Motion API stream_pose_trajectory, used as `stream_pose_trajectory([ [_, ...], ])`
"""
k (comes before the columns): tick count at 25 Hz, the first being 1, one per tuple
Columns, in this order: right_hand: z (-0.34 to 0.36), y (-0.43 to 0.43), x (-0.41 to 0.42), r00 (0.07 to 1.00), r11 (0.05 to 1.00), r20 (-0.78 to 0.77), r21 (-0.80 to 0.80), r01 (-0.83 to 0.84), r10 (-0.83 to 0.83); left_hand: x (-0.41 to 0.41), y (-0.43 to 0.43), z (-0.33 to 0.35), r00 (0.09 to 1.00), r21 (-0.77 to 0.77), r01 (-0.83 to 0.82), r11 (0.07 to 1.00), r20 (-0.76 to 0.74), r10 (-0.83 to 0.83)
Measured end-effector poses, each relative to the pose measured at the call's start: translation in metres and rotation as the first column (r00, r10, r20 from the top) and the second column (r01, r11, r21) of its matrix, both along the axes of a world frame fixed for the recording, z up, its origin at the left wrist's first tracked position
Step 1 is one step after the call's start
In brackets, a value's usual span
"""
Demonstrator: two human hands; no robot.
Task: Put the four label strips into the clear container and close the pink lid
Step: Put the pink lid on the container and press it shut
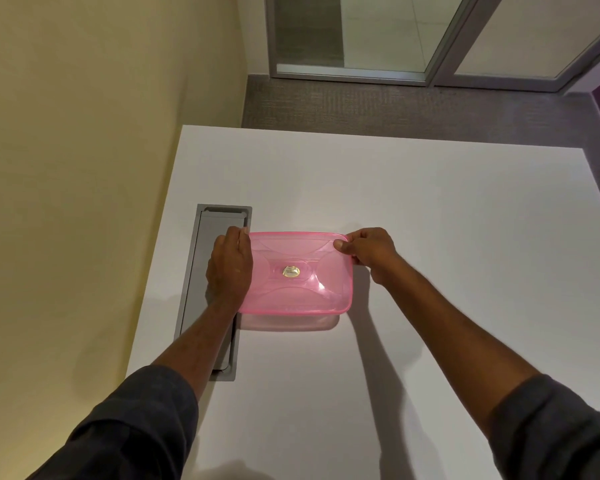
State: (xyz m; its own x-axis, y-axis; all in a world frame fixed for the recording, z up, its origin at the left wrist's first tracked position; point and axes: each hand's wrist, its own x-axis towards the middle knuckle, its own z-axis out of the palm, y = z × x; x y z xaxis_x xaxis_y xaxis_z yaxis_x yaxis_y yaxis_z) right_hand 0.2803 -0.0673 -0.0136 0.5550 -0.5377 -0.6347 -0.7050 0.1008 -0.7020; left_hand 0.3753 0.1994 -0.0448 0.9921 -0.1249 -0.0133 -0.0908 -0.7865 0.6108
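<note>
One head-worn wide-angle camera supplies the only view; there is no second view with which it could overlap. It looks forward and steeply down from above the near edge of the white table, which fills the centre and lower right of the frame. Both forearms enter from the lower corners and converge at frame centre, where the left hand and right hand sit at arm's reach from the lens. The wall occupies the left side. Carpeted floor and a glazed partition fill the top, farthest from the camera.
</note>
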Motion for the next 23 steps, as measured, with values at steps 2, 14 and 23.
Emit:
stream_pose_trajectory([
  [2,-0.003,-0.001,0.000,1.000,1.000,-0.016,-0.011,0.020,-0.020,0.000,-0.001,0.000,1.000,-0.009,-0.008,1.000,-0.001,0.008],
  [14,0.001,0.019,-0.004,0.983,0.923,-0.009,-0.342,-0.173,0.181,-0.002,-0.001,0.005,0.998,0.039,0.008,0.999,0.054,-0.010],
  [23,-0.023,0.077,-0.052,0.703,0.253,-0.270,-0.800,-0.544,0.658,-0.029,0.014,-0.012,0.805,0.327,0.529,0.783,0.098,-0.585],
])
